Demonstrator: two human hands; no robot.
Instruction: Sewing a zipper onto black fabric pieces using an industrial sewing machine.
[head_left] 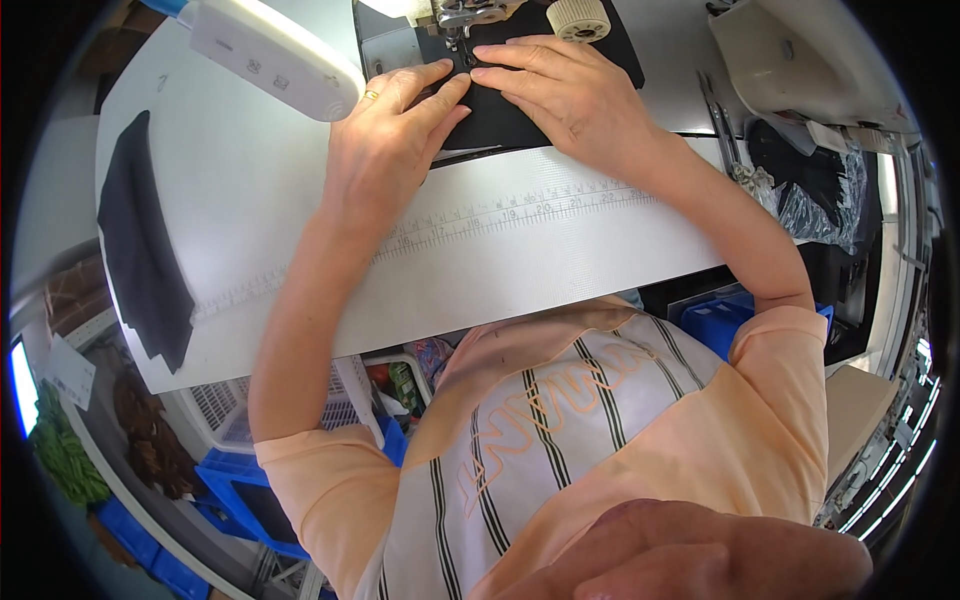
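A sewing machine's presser foot (462, 48) sits at the top centre over a piece of black fabric (485, 125). My left hand (395, 135) lies on the fabric just left of the foot, fingers stretched toward it, a ring on one finger. My right hand (570, 105) rests on the fabric to the right of the foot, fingers extended and pointing left. The two hands' fingertips are close together in front of the needle area. A white device (260, 55) hangs above my left hand.
The white table (200, 200) carries a printed ruler strip and a dark cloth piece (140, 240) at left. Tweezers or scissors (720, 110) and bagged black material (800, 170) lie at right. Baskets (225, 410) and blue crates are below. A cream dial (578, 20) is above.
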